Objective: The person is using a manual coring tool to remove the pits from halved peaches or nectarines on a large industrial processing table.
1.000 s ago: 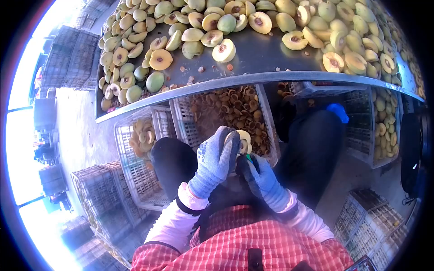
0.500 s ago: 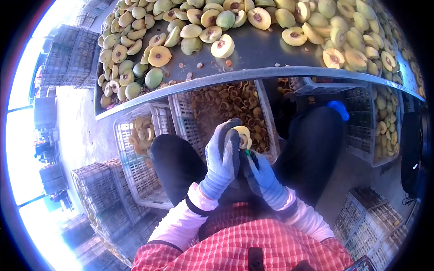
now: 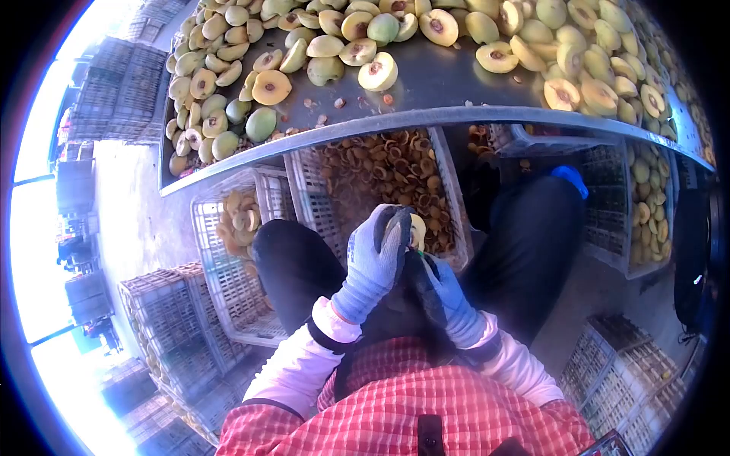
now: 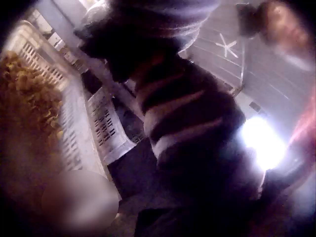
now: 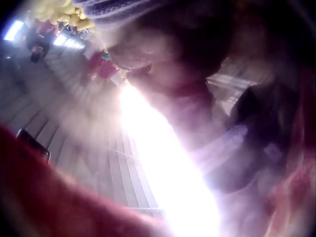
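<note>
In the head view both hands wear blue-grey gloves and meet over the lap. The left hand point(image 3: 376, 258) grips a pale yellow fruit half point(image 3: 417, 232), whose cut side partly shows beyond the fingers. Close beside it the right hand point(image 3: 449, 300) is curled round a small tool with a green part point(image 3: 421, 254), held against the fruit; the tool's tip is hidden. The left wrist view shows a dark, blurred glove point(image 4: 187, 113), and the right wrist view is mostly glare with a glove cuff point(image 5: 123, 11) at the top.
A metal table point(image 3: 441, 114) heaped with fruit halves point(image 3: 271, 87) spans the front. Below it stands a crate point(image 3: 455, 199) of brown scooped pieces. Another crate point(image 3: 220, 292) with pale rings is at the left, and a fruit-filled crate point(image 3: 627, 220) at the right. Stacked crates point(image 3: 171, 334) stand lower left.
The left hand has shifted slightly right and turned around the fruit, covering more of it. The right hand stays close beside it with the tool.
</note>
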`<act>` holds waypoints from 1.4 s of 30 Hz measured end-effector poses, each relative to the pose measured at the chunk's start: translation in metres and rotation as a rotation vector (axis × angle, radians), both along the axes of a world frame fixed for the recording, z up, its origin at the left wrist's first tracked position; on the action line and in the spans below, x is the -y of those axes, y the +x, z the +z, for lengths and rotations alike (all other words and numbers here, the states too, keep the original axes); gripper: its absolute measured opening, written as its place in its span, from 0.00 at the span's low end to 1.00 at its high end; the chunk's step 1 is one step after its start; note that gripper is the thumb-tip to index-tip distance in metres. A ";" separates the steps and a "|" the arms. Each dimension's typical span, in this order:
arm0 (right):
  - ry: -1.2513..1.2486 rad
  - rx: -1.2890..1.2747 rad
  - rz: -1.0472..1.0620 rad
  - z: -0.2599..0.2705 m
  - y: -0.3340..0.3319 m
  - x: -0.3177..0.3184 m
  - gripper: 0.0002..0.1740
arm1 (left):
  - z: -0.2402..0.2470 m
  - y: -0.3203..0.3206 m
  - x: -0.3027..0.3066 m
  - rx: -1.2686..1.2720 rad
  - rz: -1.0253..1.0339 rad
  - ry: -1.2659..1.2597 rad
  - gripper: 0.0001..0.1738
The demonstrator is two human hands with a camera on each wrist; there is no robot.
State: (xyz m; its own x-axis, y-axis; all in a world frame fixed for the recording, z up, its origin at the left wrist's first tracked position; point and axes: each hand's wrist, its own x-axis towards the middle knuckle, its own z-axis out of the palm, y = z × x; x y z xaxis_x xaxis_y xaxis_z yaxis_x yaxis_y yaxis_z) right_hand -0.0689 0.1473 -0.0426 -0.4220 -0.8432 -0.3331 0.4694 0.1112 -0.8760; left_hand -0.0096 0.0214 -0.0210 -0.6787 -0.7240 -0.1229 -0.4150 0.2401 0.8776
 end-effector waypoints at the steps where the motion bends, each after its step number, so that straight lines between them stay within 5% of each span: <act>1: -0.104 -0.246 -0.099 -0.007 0.006 0.003 0.18 | 0.000 -0.001 -0.004 -0.053 0.019 0.023 0.17; 2: -0.209 -0.492 -0.196 -0.012 0.013 0.009 0.19 | 0.003 -0.002 -0.007 -0.105 0.039 0.046 0.17; 4: -0.180 -0.350 -0.132 -0.012 0.014 0.005 0.21 | 0.000 -0.001 -0.009 -0.202 0.028 0.074 0.19; 7: 0.075 0.702 0.189 0.006 -0.002 -0.006 0.24 | 0.001 0.003 -0.003 -0.141 -0.024 0.159 0.19; 9: 0.024 1.257 0.182 -0.011 0.003 -0.002 0.26 | -0.002 0.003 0.011 -0.171 -0.147 0.143 0.19; 12: -0.426 1.613 0.366 -0.004 -0.003 -0.003 0.22 | 0.001 0.001 0.026 -0.155 -0.301 0.268 0.19; 15: -0.566 1.861 0.385 0.000 0.003 0.002 0.26 | -0.005 0.001 0.018 -0.219 -0.358 0.246 0.21; 16: -0.600 1.886 0.389 -0.001 0.004 0.002 0.27 | -0.008 0.000 0.012 -0.225 -0.173 0.603 0.22; 20: -0.502 1.462 0.404 0.004 -0.005 0.000 0.27 | -0.024 0.008 -0.011 -0.516 0.466 1.255 0.22; 22: -0.434 1.487 0.358 -0.005 -0.007 -0.002 0.28 | -0.027 0.023 -0.001 -0.511 0.603 1.057 0.21; 26: -0.222 1.299 0.323 -0.004 0.001 -0.001 0.27 | 0.004 0.097 0.058 -0.496 0.680 0.105 0.18; 29: -0.200 1.317 0.331 -0.002 -0.001 0.001 0.27 | 0.010 0.175 0.124 0.187 0.636 -0.544 0.18; 31: -0.203 1.293 0.345 -0.012 0.003 0.003 0.26 | 0.023 0.155 0.130 0.811 0.550 -0.968 0.22; 35: 0.004 1.023 0.319 0.005 0.003 0.017 0.26 | 0.064 0.012 0.105 0.129 0.316 -0.572 0.29; 42: 0.036 0.804 0.260 0.010 -0.015 0.013 0.23 | 0.010 -0.153 0.159 0.352 0.101 -0.483 0.28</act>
